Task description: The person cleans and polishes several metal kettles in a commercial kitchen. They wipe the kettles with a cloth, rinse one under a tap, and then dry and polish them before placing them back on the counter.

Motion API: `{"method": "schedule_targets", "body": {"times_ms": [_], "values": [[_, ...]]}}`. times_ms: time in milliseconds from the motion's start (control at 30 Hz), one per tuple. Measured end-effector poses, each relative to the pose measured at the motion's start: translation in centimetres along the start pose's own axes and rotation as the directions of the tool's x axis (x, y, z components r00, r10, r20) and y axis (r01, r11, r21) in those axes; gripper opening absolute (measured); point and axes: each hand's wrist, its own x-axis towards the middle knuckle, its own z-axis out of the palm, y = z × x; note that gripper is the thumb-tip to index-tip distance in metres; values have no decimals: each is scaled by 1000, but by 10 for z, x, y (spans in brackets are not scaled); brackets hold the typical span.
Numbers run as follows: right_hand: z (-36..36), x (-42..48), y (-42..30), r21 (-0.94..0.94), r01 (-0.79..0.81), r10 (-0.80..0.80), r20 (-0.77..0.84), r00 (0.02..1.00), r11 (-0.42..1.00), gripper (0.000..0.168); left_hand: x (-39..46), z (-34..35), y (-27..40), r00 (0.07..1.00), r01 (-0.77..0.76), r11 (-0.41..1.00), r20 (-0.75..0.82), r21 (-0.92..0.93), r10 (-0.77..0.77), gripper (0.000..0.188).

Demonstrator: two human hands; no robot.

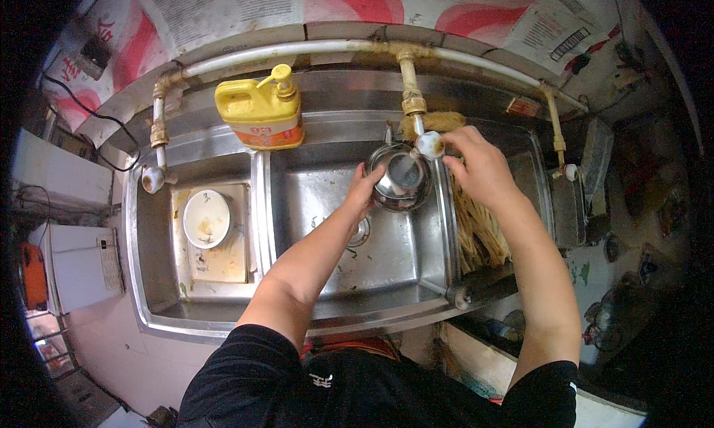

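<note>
Under the middle faucet, my left hand (365,187) grips the left side of a round stainless steel kettle (385,196), whose open mouth faces up. Water appears to run from the faucet into it. My right hand (474,160) is at the white faucet knob (430,145), its thumb and fingers apart at the knob's right side; whether it grips the knob is not plain. The kettle is over the middle basin of a steel sink (334,194), above the drain (360,231). Bits of green scrap lie on the basin floor.
A yellow pump jug (259,115) stands on the sink's back ledge. In the left basin, a white bowl (207,219) rests on a stained flat board (220,266). Long pale stalks or sticks (477,233) lie in the right basin. A white pipe (312,47) runs along the wall.
</note>
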Motion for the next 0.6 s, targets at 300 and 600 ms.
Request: {"method": "schedule_targets", "body": {"times_ms": [300,600], "values": [[14,10,-5,-312,361,-360,64,931,879,38,4,-2,-4,999,22,998,-33,57,-20,89],[21,23,5,-247,272,-265,62,962,930,25,2,-2,-3,1000,8,999,-13,41,-8,92]]}}
